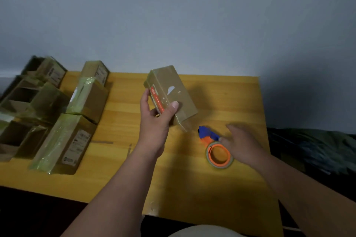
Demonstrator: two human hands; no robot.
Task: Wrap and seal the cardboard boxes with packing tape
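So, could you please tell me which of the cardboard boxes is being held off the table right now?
The tape-wrapped brown cardboard box with the red label strip, gripped by the left hand; the other boxes rest at the table's left.

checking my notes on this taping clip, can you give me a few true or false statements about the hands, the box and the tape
1. The left hand grips a taped cardboard box tilted above the wooden table. True.
2. The right hand is wrapped round the box. False: it is open beside the tape dispenser, away from the box.
3. The tape dispenser has an orange core and a blue handle. True.
4. The tape dispenser sits on top of the held box. False: it lies on the table, to the right of the box.
5. Several more boxes lie along the table's left side. True.
6. The held box has its flaps open. False: it is closed and covered in glossy tape.
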